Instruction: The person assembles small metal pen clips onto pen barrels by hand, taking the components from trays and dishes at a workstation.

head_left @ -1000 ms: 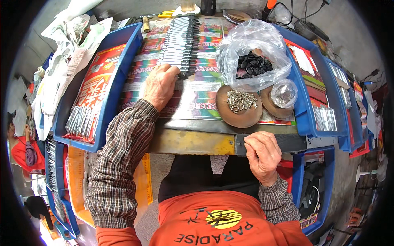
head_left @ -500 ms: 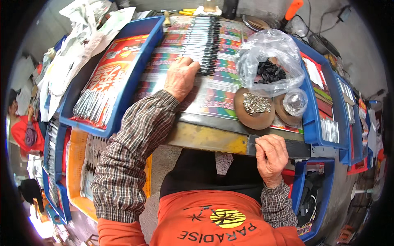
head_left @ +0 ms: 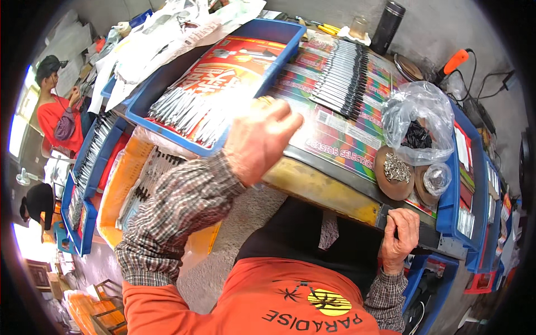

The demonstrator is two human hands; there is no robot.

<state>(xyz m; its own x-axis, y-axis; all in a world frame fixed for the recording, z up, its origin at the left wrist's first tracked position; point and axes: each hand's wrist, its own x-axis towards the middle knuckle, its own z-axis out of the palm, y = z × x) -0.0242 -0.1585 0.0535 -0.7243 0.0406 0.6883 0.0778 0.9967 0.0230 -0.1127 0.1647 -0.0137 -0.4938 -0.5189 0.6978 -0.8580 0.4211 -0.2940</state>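
Observation:
Blurred by motion, my left hand (head_left: 262,139) is over the table's front edge, beside the right wall of a blue tray (head_left: 273,70). Its fingers curl downward, and their tips and anything in them are hidden. Silver slim pen-like sticks (head_left: 187,114) fill the near end of that tray. On the patterned tabletop lies a row of silver-and-black pen-like sticks (head_left: 341,78), apart from the hand. My right hand (head_left: 401,237) rests at the table's front edge, thumb and fingers pinched together. What it may hold cannot be made out.
Right of the row stand a clear bag of black parts (head_left: 419,134), a brown round dish of small metal pieces (head_left: 397,170) and blue trays (head_left: 446,215). Left below is an orange crate (head_left: 120,184). A person in red (head_left: 58,117) is at the far left. A black flask (head_left: 389,25) stands behind.
My left hand has drawn back from the row of sticks, toward the blue tray and front edge. The view has turned left. My right hand stays at the table edge.

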